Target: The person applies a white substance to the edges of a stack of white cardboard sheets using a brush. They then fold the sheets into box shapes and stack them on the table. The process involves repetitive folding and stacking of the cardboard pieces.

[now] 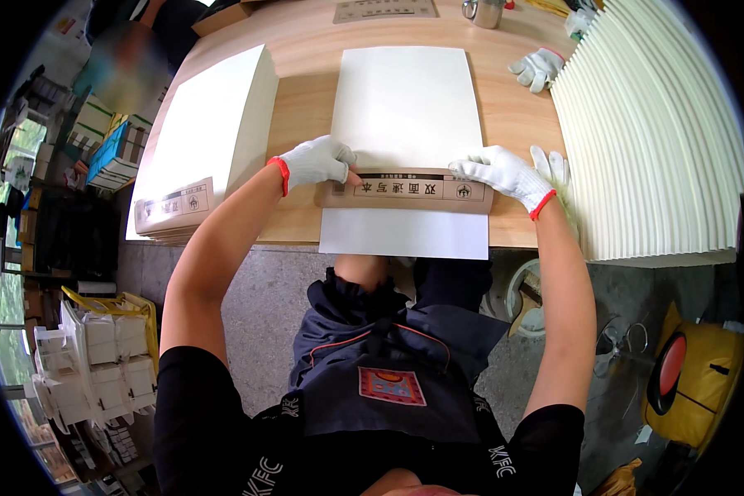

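A white pad of paper lies in front of me, its near end reaching over the table's edge. Across its lower part runs a brown printed paper band. My left hand, in a white glove with a red cuff, is closed at the band's left end, with a bare fingertip pressing on it. At the right end, my gloved right hand grips the band's upper edge; its thumb is hidden. To the left stands a stack of white pads, the top one wearing a similar brown band.
A tall stack of white pads fills the table's right side. Loose white gloves lie beside it. A metal mug and another brown band are at the far edge. At far left a person is near shelves.
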The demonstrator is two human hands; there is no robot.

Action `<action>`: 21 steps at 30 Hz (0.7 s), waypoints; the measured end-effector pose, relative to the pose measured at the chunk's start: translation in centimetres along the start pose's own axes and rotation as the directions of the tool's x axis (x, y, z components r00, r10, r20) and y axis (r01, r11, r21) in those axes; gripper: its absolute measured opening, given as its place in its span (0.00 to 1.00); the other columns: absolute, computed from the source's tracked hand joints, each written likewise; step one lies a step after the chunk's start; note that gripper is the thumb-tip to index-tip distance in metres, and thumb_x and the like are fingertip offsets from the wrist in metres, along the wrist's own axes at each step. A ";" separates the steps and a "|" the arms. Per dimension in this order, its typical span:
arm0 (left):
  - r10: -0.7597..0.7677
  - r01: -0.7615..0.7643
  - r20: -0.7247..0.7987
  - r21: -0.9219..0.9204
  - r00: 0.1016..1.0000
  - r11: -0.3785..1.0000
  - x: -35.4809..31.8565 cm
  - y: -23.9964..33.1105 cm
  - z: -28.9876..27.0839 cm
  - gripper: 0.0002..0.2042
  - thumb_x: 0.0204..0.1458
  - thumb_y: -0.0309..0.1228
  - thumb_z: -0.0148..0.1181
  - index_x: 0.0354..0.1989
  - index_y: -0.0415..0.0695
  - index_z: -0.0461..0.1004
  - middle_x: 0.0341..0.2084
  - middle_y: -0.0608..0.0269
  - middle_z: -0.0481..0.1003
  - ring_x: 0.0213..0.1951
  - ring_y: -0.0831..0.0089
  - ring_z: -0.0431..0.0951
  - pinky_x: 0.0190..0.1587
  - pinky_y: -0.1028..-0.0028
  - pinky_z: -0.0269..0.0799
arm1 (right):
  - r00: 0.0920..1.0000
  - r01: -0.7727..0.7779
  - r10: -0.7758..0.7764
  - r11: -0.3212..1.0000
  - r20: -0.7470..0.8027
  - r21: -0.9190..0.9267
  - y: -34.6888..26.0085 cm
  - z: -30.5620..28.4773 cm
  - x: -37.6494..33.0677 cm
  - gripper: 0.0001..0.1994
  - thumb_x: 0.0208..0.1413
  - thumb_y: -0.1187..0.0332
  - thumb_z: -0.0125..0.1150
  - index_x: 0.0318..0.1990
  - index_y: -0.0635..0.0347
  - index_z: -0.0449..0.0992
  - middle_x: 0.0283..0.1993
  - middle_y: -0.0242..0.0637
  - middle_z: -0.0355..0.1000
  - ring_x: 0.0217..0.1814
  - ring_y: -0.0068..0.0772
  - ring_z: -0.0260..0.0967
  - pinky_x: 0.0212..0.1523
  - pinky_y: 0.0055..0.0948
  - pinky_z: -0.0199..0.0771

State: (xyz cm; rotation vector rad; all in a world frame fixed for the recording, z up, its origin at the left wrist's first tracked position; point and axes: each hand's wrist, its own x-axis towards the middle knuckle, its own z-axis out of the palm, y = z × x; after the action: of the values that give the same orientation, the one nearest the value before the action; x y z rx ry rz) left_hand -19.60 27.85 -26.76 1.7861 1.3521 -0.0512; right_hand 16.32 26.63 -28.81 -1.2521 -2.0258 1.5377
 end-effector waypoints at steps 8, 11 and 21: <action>-0.004 0.009 -0.055 0.096 0.998 0.995 -0.5 0.8 0.4 0.16 0.46 0.40 0.74 0.33 0.39 0.80 0.20 0.68 0.74 0.27 0.77 0.71 0.33 0.71 0.68 | 0.991 -0.132 0.125 0.973 -0.050 -0.188 -1.7 0.4 0.1 0.17 0.59 0.52 0.64 0.39 0.58 0.83 0.35 0.31 0.80 0.37 0.22 0.72 0.43 0.27 0.71; 0.075 -0.075 -0.047 0.013 0.996 0.997 -0.3 0.5 0.2 0.16 0.50 0.42 0.69 0.36 0.40 0.81 0.19 0.69 0.73 0.27 0.78 0.71 0.31 0.72 0.67 | 0.976 -0.168 0.129 0.960 -0.177 -0.226 -1.5 1.2 -0.5 0.17 0.57 0.52 0.65 0.35 0.58 0.82 0.28 0.32 0.77 0.31 0.24 0.69 0.38 0.29 0.69; 0.022 -0.015 -0.063 0.109 0.998 0.994 -1.4 1.8 0.5 0.14 0.47 0.35 0.73 0.30 0.37 0.76 0.19 0.67 0.72 0.25 0.78 0.69 0.29 0.73 0.66 | 0.939 -0.032 -0.036 0.981 -0.341 -0.191 0.8 3.1 -0.6 0.16 0.55 0.51 0.64 0.35 0.54 0.83 0.29 0.34 0.78 0.34 0.29 0.74 0.39 0.33 0.71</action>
State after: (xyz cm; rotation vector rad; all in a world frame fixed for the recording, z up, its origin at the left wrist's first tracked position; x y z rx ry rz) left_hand -18.53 26.44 -25.29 1.9056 1.4007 -0.0589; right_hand 14.91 24.31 -30.59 -1.4723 -1.9748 1.0457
